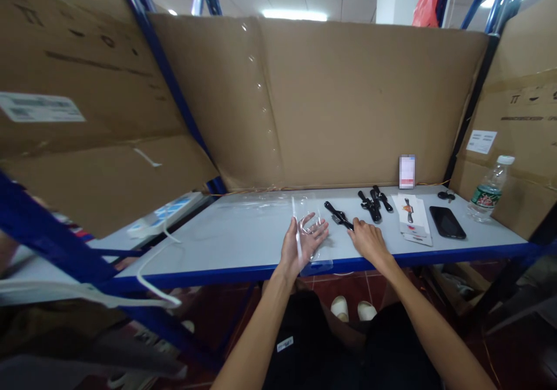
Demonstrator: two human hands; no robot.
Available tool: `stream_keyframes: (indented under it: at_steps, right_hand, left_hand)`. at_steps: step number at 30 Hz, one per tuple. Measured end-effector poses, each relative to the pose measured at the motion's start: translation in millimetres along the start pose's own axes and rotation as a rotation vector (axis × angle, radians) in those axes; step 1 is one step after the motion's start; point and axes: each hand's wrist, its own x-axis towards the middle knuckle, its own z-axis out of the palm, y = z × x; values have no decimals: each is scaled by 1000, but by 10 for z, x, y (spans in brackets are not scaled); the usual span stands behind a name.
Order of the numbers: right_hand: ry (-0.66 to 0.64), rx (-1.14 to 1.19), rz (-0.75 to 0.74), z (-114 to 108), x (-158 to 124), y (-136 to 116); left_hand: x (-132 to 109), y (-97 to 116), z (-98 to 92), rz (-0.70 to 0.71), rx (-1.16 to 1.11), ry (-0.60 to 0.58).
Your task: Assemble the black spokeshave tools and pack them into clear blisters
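Both hands work over the grey counter with blue edge [217,251], near its front. The left hand [302,245] is spread, palm up, and a clear plastic bag [310,223] lies across its fingers. The right hand [368,239] has its fingertips at the near end of a black long-handled tool [338,216] that lies on the counter; whether it pinches the tool cannot be told. Further right lie more black tools [374,201], white printed leaflets [415,227], a black phone [447,222] and a plastic water bottle [489,191].

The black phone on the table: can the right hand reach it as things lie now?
Probably yes. The phone lies flat to the right of the right hand; only flat printed cards lie between them.
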Motion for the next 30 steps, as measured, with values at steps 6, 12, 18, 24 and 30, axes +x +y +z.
stream_keyframes:
  at_steps: [6, 12, 18, 24, 30]
  right_hand:
    - [-1, 3, 26, 31, 19, 13]
    - [25, 14, 22, 53, 28, 32]
    - [21, 6, 18, 25, 5, 33]
    - [3, 5, 24, 11, -1, 33]
    - [16, 9, 18, 11, -2, 39]
  left_hand:
    - [-22, 17, 31, -7, -13, 21]
    - [-26, 24, 49, -21, -7, 0]
    - [-31, 26, 53, -18, 17, -14]
    - [-59, 42, 67, -14, 78, -70]
    - [-132, 55, 139, -3, 133, -168]
